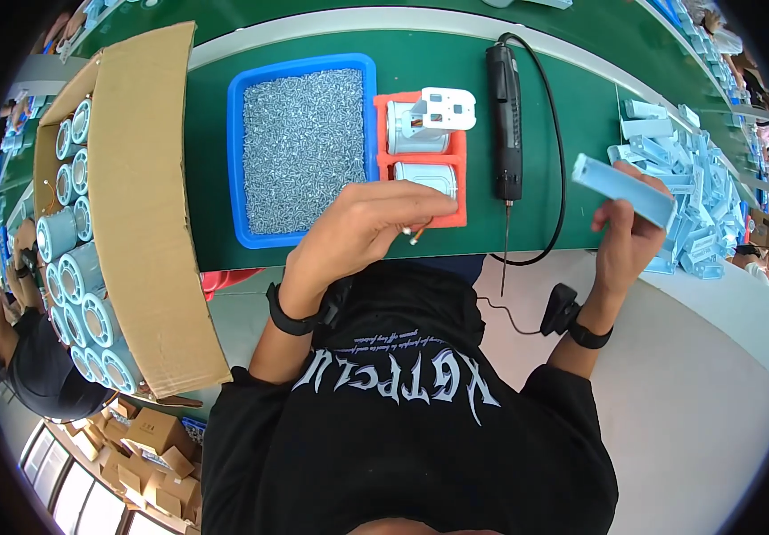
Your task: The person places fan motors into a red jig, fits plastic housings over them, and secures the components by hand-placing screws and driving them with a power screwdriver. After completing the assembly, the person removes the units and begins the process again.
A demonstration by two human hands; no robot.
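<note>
The piece in play is a long, narrow light blue plastic part (623, 189), smooth and matte along its broad face, with a squared-off end. It's up in the right grip (627, 236), fingers mostly hidden behind it and thumb at its lower edge, so that one's closed on it. The hold is toward the 4 o'clock end, and the free end sticks out past the fingers to about 10 o'clock. A heap of similar light blue parts (692, 201) sits around 2 o'clock from that grip.

The left grip (362, 221) has its fingers stretched over the lower edge of a red-orange holder (420, 160) on the green worktop (589, 98). A pale housing (426, 178) sits in the slot just at 1 o'clock from its fingertips. A thin wire with a tiny white connector (415, 239) pokes out beneath them; can't tell if they're pinching it or how wide the fingers are spread. Blue tray of screws (304, 152) is at 11 o'clock from there, fwiw.
</note>
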